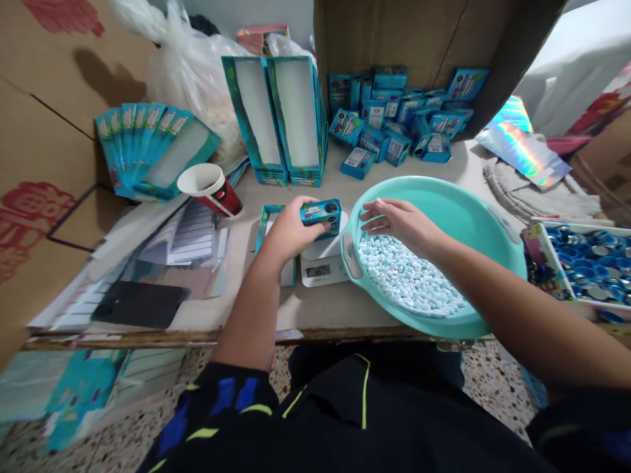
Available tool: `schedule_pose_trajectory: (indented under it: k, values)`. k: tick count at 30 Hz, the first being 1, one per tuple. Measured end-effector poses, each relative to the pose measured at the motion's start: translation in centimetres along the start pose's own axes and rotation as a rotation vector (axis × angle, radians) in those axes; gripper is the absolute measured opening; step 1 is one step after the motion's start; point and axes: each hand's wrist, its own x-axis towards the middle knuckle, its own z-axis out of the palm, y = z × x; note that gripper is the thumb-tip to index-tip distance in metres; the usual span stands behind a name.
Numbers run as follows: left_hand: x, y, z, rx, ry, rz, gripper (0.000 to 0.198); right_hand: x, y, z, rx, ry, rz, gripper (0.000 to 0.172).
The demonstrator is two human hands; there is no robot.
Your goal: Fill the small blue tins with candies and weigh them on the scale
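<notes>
Gripping a box [318, 211] by the scale [323, 274], the left hand [294, 226] is curled, the half-open right hand [397, 220], hold unclear, hovering above candies [414, 279] at left in the basin [463, 217].

Looks like a small packing workshop, judging by the heaped printed boxes [376, 117], digital scale [319, 271], basin [466, 213] of loose candies [409, 279] and stacked display trays [297, 112] on one table [325, 314].

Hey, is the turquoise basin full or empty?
Neither, only partly full: small pale pieces cover the near left of the basin, while its far side shows bare.
</notes>
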Motion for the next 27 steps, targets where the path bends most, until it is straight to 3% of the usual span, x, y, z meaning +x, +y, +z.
schedule_pose_trajectory:
  k: [2, 4, 7, 9, 11, 16, 18, 21, 24, 27]
  values:
    - [0.2, 1.4, 0.6, -0.034, 0.200, 0.098, 0.050, 0.1, 0.1, -0.1, 0.053, -0.038, 0.016, 0.050]
    - [0.0, 2.6, 1.1, -0.011, 0.331, 0.294, 0.044, 0.0, -0.1, -0.3, 0.057, -0.097, 0.028, 0.060]
    - [-0.4, 4.0, 1.7, 0.166, 0.247, 0.572, 0.036, -0.3, -0.8, -0.4, 0.010, -0.164, 0.004, 0.075]
    - [-0.3, 4.4, 2.2, 0.261, 0.172, 0.648, 0.036, -0.6, -1.2, -0.4, -0.031, -0.165, -0.020, 0.077]
    - [-0.1, 4.5, 2.6, 0.289, 0.174, 0.674, 0.035, -0.7, -1.4, -0.4, -0.045, -0.148, -0.027, 0.076]
    - [0.0, 3.7, 2.7, 0.297, 0.280, 0.665, 0.033, -0.1, -1.1, -0.9, -0.017, -0.104, -0.018, 0.077]
    - [-0.1, 3.3, 2.3, 0.300, 0.293, 0.641, 0.034, 0.2, -0.9, -1.3, -0.187, -0.061, -0.037, 0.075]
    - [-0.1, 2.2, 1.5, 0.236, 0.331, 0.579, 0.039, 0.1, -0.5, -1.8, -0.692, -0.016, -0.121, 0.062]
    - [0.5, 1.0, 0.6, 0.082, 0.339, 0.400, 0.049, -0.5, -0.1, -2.2, -1.105, -0.147, -0.121, 0.050]
    - [1.1, -0.1, -0.2, -0.012, 0.164, 0.243, 0.053, -1.1, 0.1, -2.3, -1.189, -0.378, -0.010, 0.050]
